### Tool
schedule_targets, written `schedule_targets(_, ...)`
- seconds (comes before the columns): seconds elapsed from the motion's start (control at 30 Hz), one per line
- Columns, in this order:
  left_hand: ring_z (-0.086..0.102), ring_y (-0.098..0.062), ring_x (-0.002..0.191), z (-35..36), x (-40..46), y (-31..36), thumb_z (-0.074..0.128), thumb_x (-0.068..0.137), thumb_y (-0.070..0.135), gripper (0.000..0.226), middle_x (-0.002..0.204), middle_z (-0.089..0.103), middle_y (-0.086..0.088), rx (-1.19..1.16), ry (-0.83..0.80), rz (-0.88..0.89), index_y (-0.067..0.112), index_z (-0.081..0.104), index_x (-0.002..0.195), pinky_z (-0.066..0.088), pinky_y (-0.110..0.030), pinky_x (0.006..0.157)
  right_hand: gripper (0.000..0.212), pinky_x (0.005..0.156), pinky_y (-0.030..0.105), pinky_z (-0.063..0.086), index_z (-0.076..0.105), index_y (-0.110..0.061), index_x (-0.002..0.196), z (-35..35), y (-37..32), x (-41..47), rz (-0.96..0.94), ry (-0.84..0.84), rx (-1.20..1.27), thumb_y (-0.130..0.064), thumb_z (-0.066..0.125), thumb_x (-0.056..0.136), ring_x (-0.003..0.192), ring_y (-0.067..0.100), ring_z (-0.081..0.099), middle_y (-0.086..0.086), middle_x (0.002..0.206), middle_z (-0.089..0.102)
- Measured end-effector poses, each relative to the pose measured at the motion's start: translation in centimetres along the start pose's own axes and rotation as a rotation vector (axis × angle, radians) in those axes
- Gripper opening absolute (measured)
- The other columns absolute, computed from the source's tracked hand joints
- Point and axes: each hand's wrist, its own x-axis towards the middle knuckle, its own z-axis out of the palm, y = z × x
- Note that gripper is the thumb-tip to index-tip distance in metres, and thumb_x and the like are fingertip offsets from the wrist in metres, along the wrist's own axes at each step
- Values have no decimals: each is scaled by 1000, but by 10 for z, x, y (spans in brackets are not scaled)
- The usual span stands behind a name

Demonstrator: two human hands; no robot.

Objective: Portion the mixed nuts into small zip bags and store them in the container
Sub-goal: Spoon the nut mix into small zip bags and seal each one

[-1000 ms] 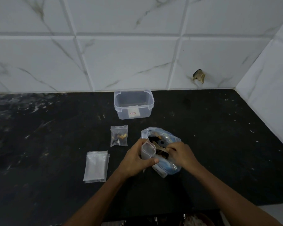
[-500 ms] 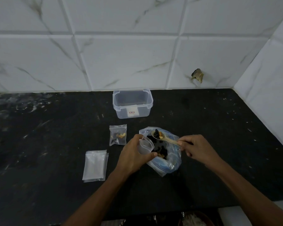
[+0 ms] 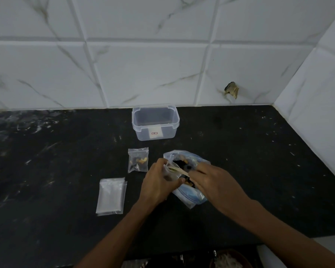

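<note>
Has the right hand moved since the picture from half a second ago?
Yes. The right hand with its wooden spoon went left, toward the small bag in the left hand, judged against the large nut bag.

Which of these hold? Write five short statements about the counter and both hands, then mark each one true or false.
1. The clear container has its lid on. False: it stands open by the wall.
2. One filled small bag lies on the counter, outside the container. True.
3. The left hand holds a small zip bag. True.
4. The right hand is empty. False: it holds a spoon that reaches into the small zip bag.
5. The stack of empty bags sits right of the large nut bag. False: it lies to its left.
</note>
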Motion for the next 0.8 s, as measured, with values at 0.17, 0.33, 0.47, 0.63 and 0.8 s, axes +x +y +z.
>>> schedule_targets(0.17,60,-10,104,0,0,-2,79,62,55,68,116,58,7,-57,8,-13,33,47,118,57,-39,87,32,60,20,52,70,-18,99,6,-6,-2,10,56,40,-9,79,70,74,9,57,-1,90,60)
schedule_targets(0.33,60,-8,106,-3,0,-6,73,54,66,67,118,57,9,-151,6,-29,42,48,111,57,-39,89,20,66,18,52,72,-8,99,-3,-3,-2,179,293,176,-4,66,80,74,11,61,5,89,64)
schedule_targets(0.47,58,-6,105,-6,-4,-10,82,65,49,54,118,53,11,-198,-15,-31,48,46,105,56,-32,88,15,71,14,46,73,-10,101,-5,23,-3,479,340,336,-6,64,89,77,7,61,1,89,69)
schedule_targets(0.63,63,-9,105,-3,-9,-11,82,68,45,56,121,57,8,-278,-97,-67,43,50,113,59,-31,84,13,65,31,54,69,-16,96,33,39,-10,564,78,178,-12,57,94,70,9,58,-1,80,61)
schedule_targets(0.8,68,-1,96,-1,-16,-6,80,78,27,46,115,65,5,-371,-159,-58,32,52,114,55,-18,72,16,66,27,53,67,-16,89,49,31,-3,543,-46,243,-11,53,95,70,8,58,-2,80,62)
